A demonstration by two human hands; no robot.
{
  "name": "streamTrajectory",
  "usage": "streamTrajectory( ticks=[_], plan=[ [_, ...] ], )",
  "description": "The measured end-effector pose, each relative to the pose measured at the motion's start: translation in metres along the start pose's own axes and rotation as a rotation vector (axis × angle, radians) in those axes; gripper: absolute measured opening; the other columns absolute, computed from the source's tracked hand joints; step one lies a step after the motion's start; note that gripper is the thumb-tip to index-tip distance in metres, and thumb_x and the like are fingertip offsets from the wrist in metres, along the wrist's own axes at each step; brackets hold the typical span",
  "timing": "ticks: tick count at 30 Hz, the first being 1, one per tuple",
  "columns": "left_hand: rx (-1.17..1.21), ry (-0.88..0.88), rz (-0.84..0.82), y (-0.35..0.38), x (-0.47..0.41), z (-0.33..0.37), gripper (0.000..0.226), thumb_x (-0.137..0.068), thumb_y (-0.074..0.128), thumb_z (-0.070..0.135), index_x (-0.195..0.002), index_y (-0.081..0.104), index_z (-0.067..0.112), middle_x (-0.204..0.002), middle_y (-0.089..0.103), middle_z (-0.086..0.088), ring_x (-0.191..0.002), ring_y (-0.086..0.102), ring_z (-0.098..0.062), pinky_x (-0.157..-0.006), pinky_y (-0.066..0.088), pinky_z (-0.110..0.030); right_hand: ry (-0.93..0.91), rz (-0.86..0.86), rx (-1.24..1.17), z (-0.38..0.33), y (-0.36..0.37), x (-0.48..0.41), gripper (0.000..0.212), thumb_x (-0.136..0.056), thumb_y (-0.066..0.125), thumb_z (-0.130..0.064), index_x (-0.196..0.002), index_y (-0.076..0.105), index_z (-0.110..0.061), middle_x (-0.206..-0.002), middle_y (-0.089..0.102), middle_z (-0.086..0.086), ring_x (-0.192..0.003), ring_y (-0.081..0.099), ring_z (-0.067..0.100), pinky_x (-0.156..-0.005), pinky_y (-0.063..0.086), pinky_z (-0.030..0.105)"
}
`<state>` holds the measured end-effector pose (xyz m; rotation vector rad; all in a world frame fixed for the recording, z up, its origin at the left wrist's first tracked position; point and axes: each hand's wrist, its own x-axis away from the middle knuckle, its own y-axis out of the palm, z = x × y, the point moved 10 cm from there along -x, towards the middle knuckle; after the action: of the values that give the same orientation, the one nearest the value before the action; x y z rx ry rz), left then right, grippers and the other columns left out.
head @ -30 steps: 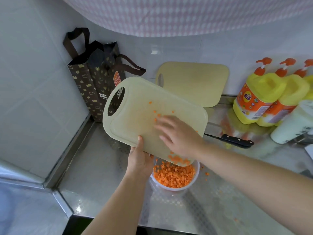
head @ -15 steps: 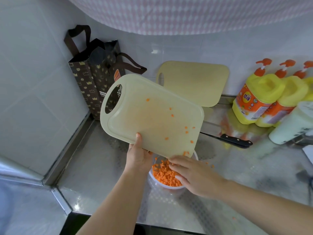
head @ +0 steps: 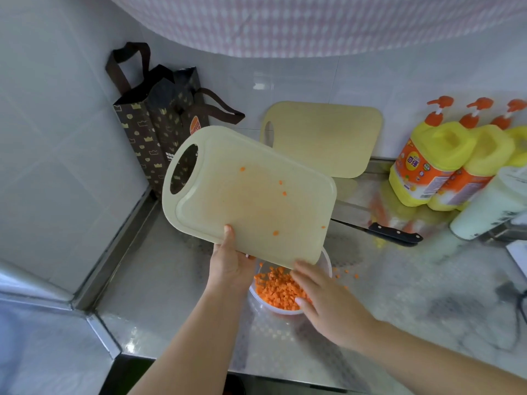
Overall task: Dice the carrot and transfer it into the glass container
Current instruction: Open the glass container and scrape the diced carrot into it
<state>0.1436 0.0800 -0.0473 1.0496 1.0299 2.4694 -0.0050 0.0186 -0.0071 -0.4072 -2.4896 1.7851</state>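
My left hand (head: 228,262) grips the near edge of a cream cutting board (head: 248,201), tilted steeply over the glass container (head: 327,262). Several small carrot bits (head: 276,232) still cling to the board's face. The container sits on the steel counter and holds a heap of diced carrot (head: 278,290). My right hand (head: 325,302) hovers over the container's right side with fingers straight and relaxed, holding nothing, its fingertips just below the board's lower edge.
A black-handled knife (head: 395,233) lies on the counter behind the board. A second cutting board (head: 322,138) leans on the tiled wall. A dark paper bag (head: 154,118) stands at back left, yellow detergent bottles (head: 433,163) at right. Stray carrot bits (head: 346,271) lie beside the container.
My right hand swept down off the board's face to the container's rim, pushing carrot into it, and now stays there. The board remains tilted in my left hand.
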Motion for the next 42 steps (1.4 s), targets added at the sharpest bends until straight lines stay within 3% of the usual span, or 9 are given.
streamTrajectory(
  ticks=[8, 12, 17, 20, 26, 31, 35, 38, 42],
  plan=[
    [-0.074, -0.003, -0.090, 0.005, 0.006, -0.007, 0.029, -0.099, 0.048, 0.029, -0.127, 0.052, 0.026, -0.118, 0.065, -0.002, -0.094, 0.064, -0.020, -0.079, 0.050, -0.042, -0.056, 0.065, 0.003, -0.007, -0.030, -0.061, 0.046, -0.087, 0.052, -0.017, -0.131, 0.051, -0.002, -0.145, 0.041, 0.010, -0.134, 0.038, 0.025, -0.108, 0.030, 0.030],
    [-0.074, 0.006, -0.112, 0.004, 0.006, -0.003, 0.026, -0.099, 0.046, 0.030, -0.123, 0.053, 0.022, -0.103, 0.063, -0.003, -0.052, 0.047, -0.017, -0.068, 0.044, -0.034, -0.130, 0.005, 0.094, -0.021, -0.024, -0.032, 0.037, -0.087, 0.043, -0.028, -0.116, 0.063, -0.014, -0.123, 0.059, -0.002, -0.112, 0.057, 0.013, -0.090, 0.048, 0.022],
    [-0.117, 0.000, -0.118, 0.001, 0.006, -0.006, 0.032, -0.098, 0.047, 0.032, -0.125, 0.051, 0.017, -0.111, 0.057, -0.008, -0.071, 0.050, -0.019, -0.078, 0.044, -0.042, -0.149, -0.033, -0.026, -0.032, -0.011, -0.012, 0.042, -0.086, 0.036, -0.024, -0.115, 0.066, -0.018, -0.116, 0.064, -0.006, -0.102, 0.058, 0.010, -0.085, 0.050, 0.024],
    [-0.154, 0.048, -0.116, 0.002, 0.009, -0.005, 0.041, -0.098, 0.047, 0.032, -0.135, 0.046, 0.016, -0.129, 0.058, -0.007, -0.108, 0.061, -0.026, -0.094, 0.047, -0.048, -0.241, -0.025, 0.058, -0.050, 0.002, -0.030, 0.050, -0.081, 0.039, -0.026, -0.126, 0.058, -0.014, -0.128, 0.059, -0.004, -0.110, 0.052, 0.013, -0.091, 0.046, 0.026],
    [-0.144, 0.004, -0.123, -0.001, 0.006, -0.004, 0.032, -0.098, 0.047, 0.035, -0.121, 0.048, 0.013, -0.102, 0.054, -0.016, -0.064, 0.037, -0.021, -0.069, 0.037, -0.042, -0.175, 0.055, 0.140, -0.037, -0.011, -0.010, 0.049, -0.081, 0.031, -0.033, -0.115, 0.064, -0.020, -0.094, 0.067, -0.011, -0.088, 0.053, 0.013, -0.071, 0.050, 0.026],
    [-0.179, 0.022, -0.107, 0.006, 0.017, -0.006, 0.037, -0.098, 0.048, 0.034, -0.131, 0.048, 0.017, -0.124, 0.063, -0.008, -0.103, 0.063, -0.030, -0.084, 0.048, -0.047, -0.159, 0.078, 0.266, -0.047, -0.012, -0.027, 0.054, -0.067, 0.035, -0.028, -0.112, 0.063, -0.024, -0.088, 0.055, -0.007, -0.077, 0.044, 0.015, -0.068, 0.030, 0.026],
    [-0.199, 0.003, -0.116, 0.009, 0.018, -0.004, 0.040, -0.098, 0.047, 0.037, -0.132, 0.047, 0.018, -0.128, 0.058, -0.015, -0.100, 0.059, -0.035, -0.073, 0.047, -0.046, -0.109, 0.060, 0.375, -0.039, -0.011, -0.027, 0.036, -0.064, 0.039, -0.033, -0.078, 0.072, -0.029, -0.075, 0.056, -0.008, -0.069, 0.053, 0.016, -0.063, 0.031, 0.027],
    [-0.153, 0.017, -0.115, 0.013, 0.021, 0.003, 0.028, -0.099, 0.046, 0.033, -0.124, 0.051, 0.021, -0.116, 0.061, -0.009, -0.085, 0.057, -0.027, -0.073, 0.045, -0.042, -0.030, 0.098, 0.152, -0.025, -0.026, -0.020, 0.031, -0.082, 0.045, -0.018, -0.086, 0.075, -0.025, -0.080, 0.063, -0.003, -0.075, 0.057, 0.022, -0.066, 0.043, 0.032],
    [-0.099, 0.026, -0.137, 0.025, 0.022, 0.005, 0.034, -0.101, 0.042, 0.027, -0.135, 0.046, 0.021, -0.127, 0.059, -0.004, -0.102, 0.060, -0.023, -0.058, 0.056, -0.038, 0.224, 0.330, -0.284, 0.019, -0.078, -0.012, 0.012, -0.087, 0.061, -0.009, -0.094, 0.070, -0.013, -0.091, 0.066, -0.001, -0.084, 0.059, 0.018, -0.074, 0.046, 0.027]
  ],
)
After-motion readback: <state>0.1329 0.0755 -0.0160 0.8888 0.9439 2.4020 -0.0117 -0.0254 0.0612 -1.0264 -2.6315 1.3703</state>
